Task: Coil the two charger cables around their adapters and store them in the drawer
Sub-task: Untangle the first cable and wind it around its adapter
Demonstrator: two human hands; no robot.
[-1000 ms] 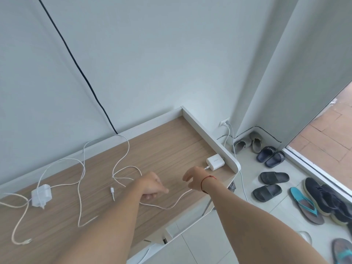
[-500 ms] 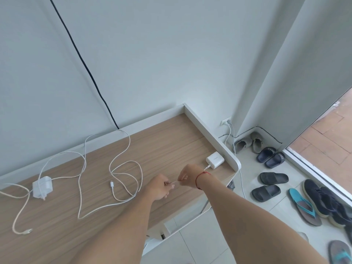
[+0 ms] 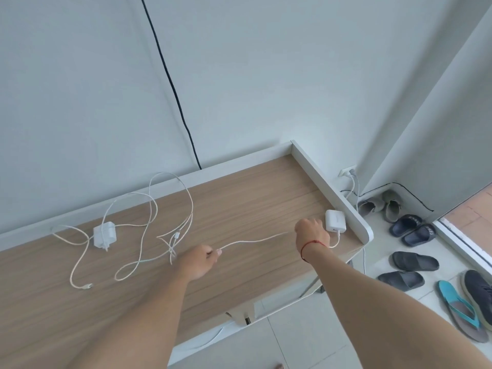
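None of the coiling or storing is done, we judge: our left grip (image 3: 198,262) pinches one cable (image 3: 253,240), our right grip (image 3: 310,233) curls round it beside its adapter (image 3: 335,220) at the table (image 3: 253,198) edge, the other adapter (image 3: 104,235) lying unwrapped farther left.

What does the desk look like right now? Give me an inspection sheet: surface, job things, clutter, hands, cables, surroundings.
Surface: wooden desk with a white rim.
Job's things: left adapter and right adapter lie on the desk, both uncoiled; no drawer clearly seen.
Clutter: nothing seen.
Hands: left hand pinches the right cable; right hand grips it near its adapter.
Cables: right cable stretched between the hands; left cable in loose loops.
Surroundings: black wire on the wall, socket, sandals on the floor.
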